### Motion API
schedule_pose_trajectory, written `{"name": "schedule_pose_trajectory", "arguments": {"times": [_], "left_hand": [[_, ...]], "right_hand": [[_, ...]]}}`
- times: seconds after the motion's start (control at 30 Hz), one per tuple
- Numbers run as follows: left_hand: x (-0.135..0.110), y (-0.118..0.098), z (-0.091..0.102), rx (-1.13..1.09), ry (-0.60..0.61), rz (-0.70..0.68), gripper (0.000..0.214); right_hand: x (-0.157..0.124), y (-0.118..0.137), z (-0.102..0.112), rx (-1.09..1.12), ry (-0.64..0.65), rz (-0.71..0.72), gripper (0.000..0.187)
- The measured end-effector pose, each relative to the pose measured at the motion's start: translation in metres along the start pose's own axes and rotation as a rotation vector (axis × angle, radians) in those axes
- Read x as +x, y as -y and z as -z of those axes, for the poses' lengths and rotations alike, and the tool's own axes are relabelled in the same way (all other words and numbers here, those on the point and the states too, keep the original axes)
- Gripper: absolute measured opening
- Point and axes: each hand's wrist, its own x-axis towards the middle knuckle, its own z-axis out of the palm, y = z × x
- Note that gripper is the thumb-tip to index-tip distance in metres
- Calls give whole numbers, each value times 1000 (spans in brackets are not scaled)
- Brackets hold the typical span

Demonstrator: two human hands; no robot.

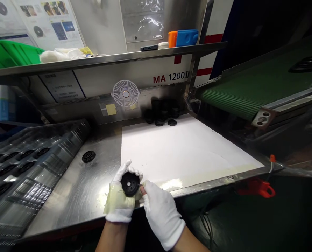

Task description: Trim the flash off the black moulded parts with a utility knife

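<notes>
My left hand point(119, 201), in a white glove with yellowish tape round the fingers, is closed around a round black plastic part point(130, 183) with a centre hole, held just above the steel bench's front edge. My right hand point(161, 213), also gloved, pinches a small thin tool against the part's right rim; what the tool is I cannot make out. A white sheet point(182, 150) lies on the bench right behind the hands. One more black round part point(89, 156) lies loose on the steel to the left.
Several black round parts point(162, 113) are stacked at the back of the white sheet, under a small white fan point(125, 93). Clear trays of black parts point(16, 164) fill the left. A green conveyor belt point(253, 87) rises on the right. A shelf above carries a green bin point(9, 52).
</notes>
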Motion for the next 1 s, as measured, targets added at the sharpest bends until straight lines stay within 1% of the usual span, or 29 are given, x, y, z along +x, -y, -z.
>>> {"name": "schedule_pose_trajectory", "arguments": {"times": [0.07,0.13,0.23,0.3,0.37,0.43,0.47,0.53,0.6,0.7,0.87,1.0], "left_hand": [[1,1,-1,-35,-38,-16,7],[1,2,-1,-77,-64,-42,7],[1,4,2,-105,-66,-103,6],[1,3,4,-83,-57,-123,13],[-1,1,6,-35,-42,-92,25],[-3,-2,8,22,-23,5,35],[-4,-3,9,45,-4,57,36],[-5,-5,10,62,38,114,32],[-5,-4,10,41,58,109,23],[-2,0,10,-4,29,87,11],[1,7,9,-77,34,-26,6],[-2,8,6,-140,15,-80,4]], "right_hand": [[-2,2,-5,-16,-4,2,21],[-5,6,-9,-24,-7,2,21],[-9,10,-15,-16,2,26,21],[-11,11,-17,-11,10,42,23],[-10,10,-17,-29,12,32,23],[-8,7,-13,-40,11,17,23],[-6,5,-11,-32,13,15,22],[-2,1,-6,13,9,20,20],[1,-1,-2,45,-1,22,19],[1,0,-3,10,-6,16,20],[-4,4,-12,-58,-9,-8,23],[-2,5,-9,-46,5,-12,25]]}}
